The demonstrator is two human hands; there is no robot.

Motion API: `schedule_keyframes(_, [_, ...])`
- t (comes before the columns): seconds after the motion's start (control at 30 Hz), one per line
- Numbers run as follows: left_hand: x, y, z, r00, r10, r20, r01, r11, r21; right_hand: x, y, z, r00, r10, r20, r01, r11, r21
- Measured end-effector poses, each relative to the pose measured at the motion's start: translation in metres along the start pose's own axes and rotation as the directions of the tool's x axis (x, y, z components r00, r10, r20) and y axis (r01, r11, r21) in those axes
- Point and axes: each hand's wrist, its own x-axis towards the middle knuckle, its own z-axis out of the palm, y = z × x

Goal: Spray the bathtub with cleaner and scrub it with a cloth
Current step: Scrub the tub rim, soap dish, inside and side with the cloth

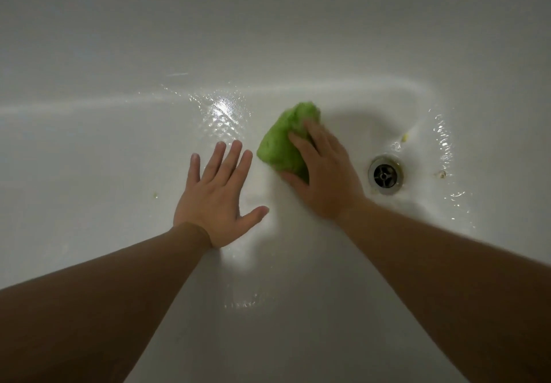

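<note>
- Head camera looks down into a white bathtub (119, 150), its floor wet and glinting under a light from above.
- A person's right hand (323, 174) grasps a bunched green cloth (283, 141), thumb tucked under its near edge and fingers curled over its top, holding it against the tub floor.
- The cloth sits near the middle of the scene, just left of the drain and close to the curve where the floor rises into the far wall.
- The left hand (217, 195) lies released and flat on the tub floor, fingers straight and spread, thumb pointing right, grasping nothing.
- It rests just left of the cloth, fingertips close to the cloth's near left edge without touching it.
- A round metal drain (385, 174) sits to the right of the right hand.
- Small yellowish specks (405, 137) dot the wet surface beyond and to the right of the drain; another lies well left of the left hand.
- Both bare forearms reach in from the near edge.
</note>
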Motion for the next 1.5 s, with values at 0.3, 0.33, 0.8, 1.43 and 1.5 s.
schedule_keyframes(0.3, [0.007,0.004,0.004,0.999,-0.024,-0.044,0.022,0.999,-0.030,-0.049,0.014,-0.012,0.987,-0.101,0.128,0.102,0.995,-0.002])
schedule_keyframes(0.33, [0.009,0.005,0.004,0.999,-0.018,-0.046,0.017,1.000,-0.022,-0.020,0.022,-0.011,0.991,-0.094,0.096,0.096,0.995,-0.016])
schedule_keyframes(0.8, [0.058,0.042,0.001,0.998,0.043,-0.055,-0.041,0.998,0.040,-0.038,0.055,-0.023,0.944,0.313,-0.102,-0.326,0.930,-0.169])
schedule_keyframes(1.43, [0.068,0.050,-0.001,0.992,0.082,-0.097,-0.082,0.997,0.008,-0.070,0.146,-0.099,0.967,0.220,0.126,-0.165,0.923,-0.347])
schedule_keyframes(1.5, [0.069,0.049,0.000,0.991,0.089,-0.099,-0.088,0.996,0.010,-0.042,0.164,-0.108,0.979,0.173,0.110,-0.114,0.905,-0.410])
